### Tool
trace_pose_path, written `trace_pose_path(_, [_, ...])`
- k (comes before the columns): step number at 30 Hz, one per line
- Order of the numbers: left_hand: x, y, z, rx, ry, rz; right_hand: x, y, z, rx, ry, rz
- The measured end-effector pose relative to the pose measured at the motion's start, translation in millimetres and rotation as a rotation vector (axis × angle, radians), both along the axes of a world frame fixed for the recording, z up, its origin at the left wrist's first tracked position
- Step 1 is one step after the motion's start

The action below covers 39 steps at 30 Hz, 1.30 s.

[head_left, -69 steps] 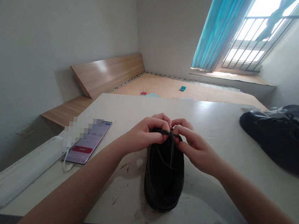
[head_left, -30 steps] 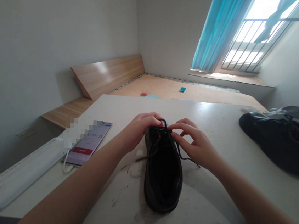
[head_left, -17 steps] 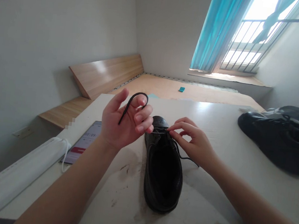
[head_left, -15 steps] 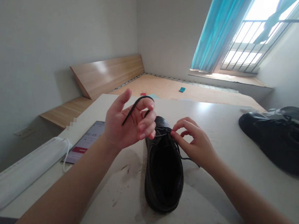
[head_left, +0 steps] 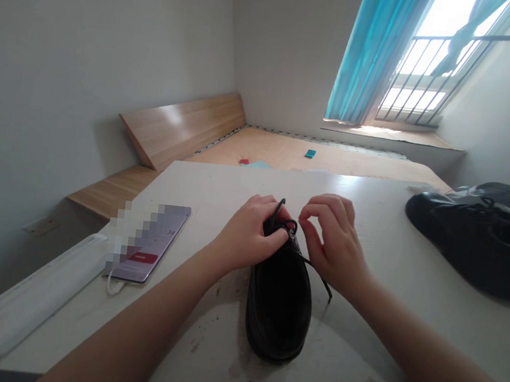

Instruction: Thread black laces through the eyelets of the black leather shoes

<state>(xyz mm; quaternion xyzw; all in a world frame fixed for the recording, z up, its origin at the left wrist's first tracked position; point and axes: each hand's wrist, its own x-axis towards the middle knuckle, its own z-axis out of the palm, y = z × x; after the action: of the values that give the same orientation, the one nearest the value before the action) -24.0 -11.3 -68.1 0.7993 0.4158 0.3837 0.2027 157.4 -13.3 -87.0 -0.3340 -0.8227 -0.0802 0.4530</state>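
Observation:
A black lace-up shoe (head_left: 279, 315) stands on the white table, its toe pointing away from me and its opening towards me. Over its lacing area lies my left hand (head_left: 255, 233), thumb and fingers closed around the black shoelace (head_left: 281, 204), which arches up in a small loop. My right hand (head_left: 334, 239) is just right of the lacing, with thumb and forefinger brought together at the tips; whether lace is between them cannot be made out. One loose lace end hangs down on the right, below that hand. The toe is hidden behind my left hand.
Left on the white table (head_left: 219, 181) lie a phone (head_left: 164, 248) and a white power strip (head_left: 38, 296) with a cable. Another black shoe (head_left: 472, 244) stands at the right. Behind are a wooden headboard (head_left: 184, 129) and a bed (head_left: 354, 159).
My left hand has come down and right from its raised, palm-up position onto the shoe's lacing. My right hand has shifted slightly up and right, away from the lacing.

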Motion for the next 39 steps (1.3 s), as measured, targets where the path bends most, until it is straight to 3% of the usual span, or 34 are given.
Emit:
trace_pose_path(2, [1,1,0.5,-0.105,-0.130,-0.012,0,0,0.9,-0.101,0.047,0.002])
trace_pose_path(4, [2,2,1.3,-0.233,-0.302,-0.046,1,1,0.8,-0.315,0.103,0.046])
trace_pose_path(9, [4,4,-2.4,-0.288,-0.576,-0.055,4,4,3.0,-0.934,0.391,0.404])
trace_pose_path(12, [6,5,-6.8,-0.342,-0.596,-0.084,3,3,7.6,-1.137,0.627,0.562])
trace_pose_path(18, [9,4,-4.9,-0.376,-0.583,-0.055,3,6,13.5,-1.188,0.906,0.624])
trace_pose_path(25, [4,8,-2.4,-0.412,-0.811,-0.057,22,11,26.6,-1.163,0.862,0.491])
trace_pose_path(30, [-10,-2,16.7,-0.457,-1.011,-0.236,25,4,27.5,-1.231,0.505,0.831])
trace_pose_path(32, [-19,-8,23.6,-0.505,-0.989,-0.322,21,5,22.1,-1.157,0.499,0.699])
trace_pose_path(35, [-35,-11,27.4,-0.521,-0.881,-0.311,14,12,9.3,-1.000,0.439,0.324])
trace_pose_path(39, [-42,-6,29.2,-0.511,-0.502,-0.414,9,20,-5.9,-0.934,0.317,0.217])
